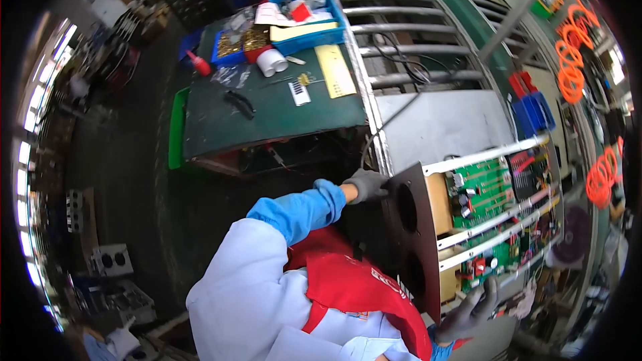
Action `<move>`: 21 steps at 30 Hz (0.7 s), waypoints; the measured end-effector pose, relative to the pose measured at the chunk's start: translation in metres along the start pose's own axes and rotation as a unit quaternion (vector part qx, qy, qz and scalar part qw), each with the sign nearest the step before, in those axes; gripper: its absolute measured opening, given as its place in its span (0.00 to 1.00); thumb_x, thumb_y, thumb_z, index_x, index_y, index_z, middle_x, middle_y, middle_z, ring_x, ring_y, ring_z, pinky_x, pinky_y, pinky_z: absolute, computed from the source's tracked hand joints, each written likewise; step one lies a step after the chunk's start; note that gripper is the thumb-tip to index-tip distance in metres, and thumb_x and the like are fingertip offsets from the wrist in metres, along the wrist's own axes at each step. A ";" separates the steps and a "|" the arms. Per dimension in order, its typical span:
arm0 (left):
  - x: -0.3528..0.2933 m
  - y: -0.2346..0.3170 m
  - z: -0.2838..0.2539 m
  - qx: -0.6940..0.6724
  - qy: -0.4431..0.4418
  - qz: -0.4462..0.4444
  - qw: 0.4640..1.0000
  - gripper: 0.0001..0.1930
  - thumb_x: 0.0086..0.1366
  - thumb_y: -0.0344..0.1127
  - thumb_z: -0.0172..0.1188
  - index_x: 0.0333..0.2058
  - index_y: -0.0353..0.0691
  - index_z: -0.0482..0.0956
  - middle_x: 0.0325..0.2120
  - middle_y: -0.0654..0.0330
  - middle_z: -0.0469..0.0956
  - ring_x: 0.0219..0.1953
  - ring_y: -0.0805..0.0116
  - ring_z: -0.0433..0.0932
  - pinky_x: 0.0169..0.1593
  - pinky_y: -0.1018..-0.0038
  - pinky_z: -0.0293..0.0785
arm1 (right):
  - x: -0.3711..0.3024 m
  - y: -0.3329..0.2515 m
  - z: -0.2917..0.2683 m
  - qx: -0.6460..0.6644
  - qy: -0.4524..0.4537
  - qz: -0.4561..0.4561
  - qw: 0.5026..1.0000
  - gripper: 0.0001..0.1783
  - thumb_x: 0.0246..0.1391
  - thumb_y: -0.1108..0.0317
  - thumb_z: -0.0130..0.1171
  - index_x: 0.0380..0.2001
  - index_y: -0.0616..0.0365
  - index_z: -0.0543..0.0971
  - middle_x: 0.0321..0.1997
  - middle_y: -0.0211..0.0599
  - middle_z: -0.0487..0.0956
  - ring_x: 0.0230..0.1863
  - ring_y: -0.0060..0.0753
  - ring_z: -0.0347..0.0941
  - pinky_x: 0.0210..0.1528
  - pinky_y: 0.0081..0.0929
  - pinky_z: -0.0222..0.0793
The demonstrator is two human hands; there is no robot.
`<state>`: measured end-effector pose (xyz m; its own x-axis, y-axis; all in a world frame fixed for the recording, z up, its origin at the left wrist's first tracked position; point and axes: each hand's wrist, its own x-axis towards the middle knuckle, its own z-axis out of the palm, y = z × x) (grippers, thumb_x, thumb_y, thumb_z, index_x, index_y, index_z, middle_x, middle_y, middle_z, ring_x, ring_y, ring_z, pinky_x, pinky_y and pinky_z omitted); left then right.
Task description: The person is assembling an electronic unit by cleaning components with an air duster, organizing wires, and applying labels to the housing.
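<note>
My left hand (366, 186), in a grey glove, is beside the far left corner of an open equipment chassis (413, 190). Its fingers look curled, and what they hold, if anything, is hidden. A black cable (396, 115) runs down from the rollers and meets this hand. My right hand (471, 311), also gloved, is at the near side of the chassis with its fingers apart. A dark panel with two round openings faces me. Behind it, green circuit boards (483, 194) sit between pale metal rails (495, 220).
At the left stands a green-topped bench (281, 117) with pliers (239, 103), a blue tray (307, 41), bins of small brass-coloured parts and a red bottle (198, 63). A roller conveyor (411, 28) and a metal plate (441, 123) lie beyond the chassis. Orange coiled hoses (570, 60) hang at right.
</note>
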<state>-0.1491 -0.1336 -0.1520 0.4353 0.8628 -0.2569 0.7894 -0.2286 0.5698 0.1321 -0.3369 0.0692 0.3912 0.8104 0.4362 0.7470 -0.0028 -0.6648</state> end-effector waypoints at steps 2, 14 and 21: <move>0.003 0.006 -0.020 0.046 -0.118 -0.033 0.991 0.23 0.63 0.55 0.52 0.41 0.43 0.82 0.40 0.46 0.82 0.45 0.46 0.81 0.49 0.54 0.75 | -0.001 0.007 -0.004 0.006 -0.036 0.018 0.999 0.18 0.66 0.71 0.47 0.54 0.72 0.72 0.59 0.50 0.72 0.59 0.43 0.68 0.63 0.37 0.62; 0.001 0.015 -0.006 0.122 -0.025 0.019 0.992 0.17 0.61 0.48 0.56 0.37 0.42 0.84 0.40 0.48 0.82 0.47 0.53 0.79 0.48 0.57 0.69 | 0.012 -0.036 0.014 0.028 0.030 0.023 0.999 0.17 0.59 0.67 0.58 0.44 0.71 0.80 0.46 0.50 0.80 0.46 0.45 0.75 0.51 0.37 0.71; 0.011 0.017 -0.004 0.063 -0.097 -0.054 0.992 0.16 0.58 0.47 0.59 0.35 0.42 0.85 0.37 0.50 0.83 0.45 0.52 0.80 0.47 0.55 0.70 | 0.009 -0.005 0.002 -0.046 -0.064 0.036 0.996 0.16 0.64 0.71 0.50 0.50 0.71 0.74 0.55 0.50 0.72 0.55 0.45 0.69 0.58 0.38 0.64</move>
<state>-0.1328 -0.1265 -0.1415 0.4113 0.7856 -0.4623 0.8783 -0.2058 0.4316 0.1302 -0.3288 0.0753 0.3782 0.8739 0.3054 0.7678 -0.1118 -0.6308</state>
